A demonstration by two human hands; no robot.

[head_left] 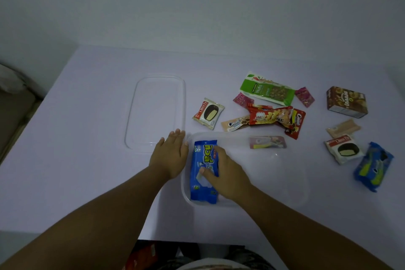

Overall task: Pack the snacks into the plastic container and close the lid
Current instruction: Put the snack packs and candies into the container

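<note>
A clear plastic container [285, 182] sits near the table's front edge. Inside its left end lies a blue snack pack [202, 190], and my right hand [225, 173] holds it with thumb and fingers curled over it. My left hand [169, 155] rests flat with straight fingers against the container's left wall. The clear lid [156, 114] lies flat behind my left hand. A small red packet [267, 142] shows through the container's far wall. Loose snacks lie behind and to the right: a Choco Pie [208, 113], a green nuts bar [268, 91], a red chips bag [270, 115].
Further right lie a brown box [346, 102], a beige wafer packet [343, 128], a second Choco Pie [344, 148] and another blue pack [373, 166]. Two pink sweets [304, 96] flank the nuts bar. The white table [76, 138] meets a wall behind.
</note>
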